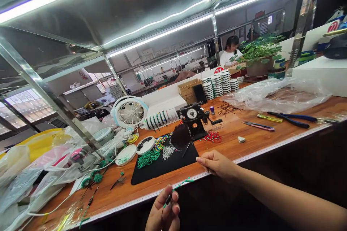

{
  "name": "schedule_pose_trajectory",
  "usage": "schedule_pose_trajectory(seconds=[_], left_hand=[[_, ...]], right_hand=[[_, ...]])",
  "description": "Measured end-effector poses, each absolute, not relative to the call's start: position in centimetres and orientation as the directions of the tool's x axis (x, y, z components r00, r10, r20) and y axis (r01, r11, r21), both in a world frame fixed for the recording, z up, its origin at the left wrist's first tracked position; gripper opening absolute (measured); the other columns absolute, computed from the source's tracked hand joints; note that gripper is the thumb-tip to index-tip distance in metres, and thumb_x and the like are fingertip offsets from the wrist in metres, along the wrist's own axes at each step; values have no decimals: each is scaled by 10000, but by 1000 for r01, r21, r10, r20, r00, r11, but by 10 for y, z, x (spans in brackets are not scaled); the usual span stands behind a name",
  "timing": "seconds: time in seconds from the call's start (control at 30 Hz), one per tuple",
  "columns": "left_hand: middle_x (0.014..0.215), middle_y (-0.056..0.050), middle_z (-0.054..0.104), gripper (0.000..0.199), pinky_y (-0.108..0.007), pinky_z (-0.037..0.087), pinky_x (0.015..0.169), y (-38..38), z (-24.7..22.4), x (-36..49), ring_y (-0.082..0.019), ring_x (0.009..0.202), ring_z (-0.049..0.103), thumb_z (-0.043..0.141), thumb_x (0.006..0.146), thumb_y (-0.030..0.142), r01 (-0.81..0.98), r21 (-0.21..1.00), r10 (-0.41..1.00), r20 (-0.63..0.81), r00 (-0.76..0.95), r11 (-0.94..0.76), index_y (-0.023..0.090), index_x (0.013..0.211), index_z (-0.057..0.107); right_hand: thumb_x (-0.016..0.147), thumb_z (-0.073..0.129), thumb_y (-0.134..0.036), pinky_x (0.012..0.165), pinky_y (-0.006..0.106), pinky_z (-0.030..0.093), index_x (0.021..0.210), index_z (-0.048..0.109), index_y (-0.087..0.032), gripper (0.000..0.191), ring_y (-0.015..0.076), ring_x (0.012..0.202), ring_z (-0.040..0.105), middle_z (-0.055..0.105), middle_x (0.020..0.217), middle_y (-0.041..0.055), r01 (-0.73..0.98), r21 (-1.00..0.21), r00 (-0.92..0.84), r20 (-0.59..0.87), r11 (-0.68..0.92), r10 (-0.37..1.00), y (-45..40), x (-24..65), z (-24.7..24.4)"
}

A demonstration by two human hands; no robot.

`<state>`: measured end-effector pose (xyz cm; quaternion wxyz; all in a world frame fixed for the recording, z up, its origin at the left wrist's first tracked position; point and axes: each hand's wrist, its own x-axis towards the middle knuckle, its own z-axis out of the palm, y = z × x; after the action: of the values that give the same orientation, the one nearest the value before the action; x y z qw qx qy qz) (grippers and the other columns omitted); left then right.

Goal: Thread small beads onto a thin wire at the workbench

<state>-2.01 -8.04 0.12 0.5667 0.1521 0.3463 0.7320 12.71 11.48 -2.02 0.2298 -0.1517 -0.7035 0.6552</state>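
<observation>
The wooden bench (260,143) stretches across in front of me, a measuring tape running along its near edge. A crumpled clear plastic bag (271,95) lies toward its far right. The black mat (162,174) sits just beyond my hands, and past it, to the left, stands a white desk fan (130,112). At the mat's far right corner is a black cranked machine (197,130) with a round dial. My right hand (215,164) is over the bench edge, thumb and forefinger pressed together; I can't tell whether a fine thread is between them. My left hand (165,207), lower and nearer me, has its fingers curled, pinching a strand. Blue-handled pliers (286,116) lie well off to the right. Two white round dishes (131,150) stand by the mat's left side. The green-beaded strand (187,180) runs from my left fingertips up toward my right hand, its tip short of it. Smallest are the loose green tube beads (148,159) and silver beads (168,152) on the mat.
</observation>
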Motion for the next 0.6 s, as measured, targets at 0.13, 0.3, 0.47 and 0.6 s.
schedule_pose_trajectory(seconds=[0.13, 0.3, 0.47, 0.6], left_hand=[[736, -26, 677, 231, -32, 326, 313, -85, -18, -27, -53, 612, 640, 769, 666, 80, -755, 607, 916, -110, -386, -246, 187, 867, 734], [821, -39, 691, 203, -36, 374, 396, -111, -32, -32, -60, 713, 672, 719, 741, 88, -789, 580, 897, -216, -387, -201, 177, 924, 713], [784, -48, 700, 191, -38, 345, 397, -127, -44, -21, -58, 693, 672, 749, 710, 84, -832, 508, 849, -317, -422, -224, 161, 882, 720], [595, -12, 610, 294, -100, 261, 308, -127, -49, -20, -70, 489, 578, 830, 605, 319, -677, 706, 768, -313, -559, -205, 148, 814, 714]], right_hand=[[874, 392, -600, 520, 250, 263, 544, 401, -159, 551, 100, 534, 346, 376, 540, -12, -43, -908, -847, 254, 417, 467, 101, 131, -21], [874, 361, -620, 508, 258, 266, 538, 416, -163, 569, 110, 516, 350, 390, 519, -3, 13, -934, -907, 138, 356, 397, 78, 141, -31], [835, 373, -675, 501, 258, 273, 530, 457, -153, 611, 113, 514, 352, 411, 517, 8, 126, -940, -951, -23, 318, 308, 49, 147, -53], [870, 398, -589, 574, 272, 379, 642, 629, -181, 521, 159, 597, 489, 550, 626, 62, 107, -925, -953, 8, 365, 301, 42, 159, -57]])
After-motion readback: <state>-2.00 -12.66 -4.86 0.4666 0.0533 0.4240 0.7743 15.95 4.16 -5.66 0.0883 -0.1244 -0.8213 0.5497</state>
